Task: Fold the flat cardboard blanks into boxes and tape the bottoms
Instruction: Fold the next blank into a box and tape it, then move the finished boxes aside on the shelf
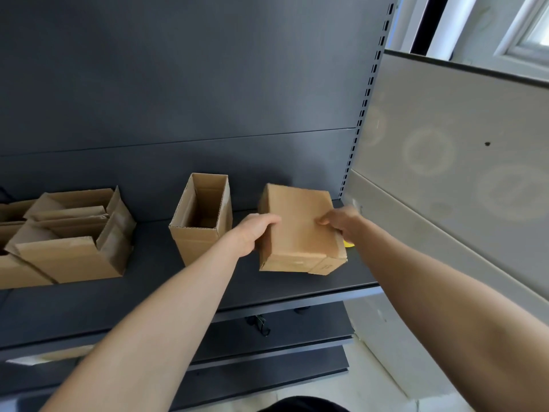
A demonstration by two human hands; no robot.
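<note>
Both hands hold one box (300, 230), seen from the head camera. The left hand (255, 233) grips its left side, fingers curled over the edge onto the upper face. The right hand (341, 224) grips the right side, fingertips pressed on that same face. The box is tilted with a closed face up, over the right end of the shelf (297, 289). Whether its near end rests on the shelf or hangs just above it I cannot tell. Folded flaps show at that near end. A yellow thing (349, 244) peeks out just behind the right wrist, too hidden to name.

To the left, an open box (202, 215) stands upright, mouth up, near the middle of the shelf. A pile (74, 233) of made-up boxes lies at the left end.

By the look of it, the blank is already squared up and the flaps are closed. The step in hand is finishing the bottom. No tape shows clearly on the face. Next likely comes one hand pinning the flaps flat while the other lays tape along the seam.
</note>
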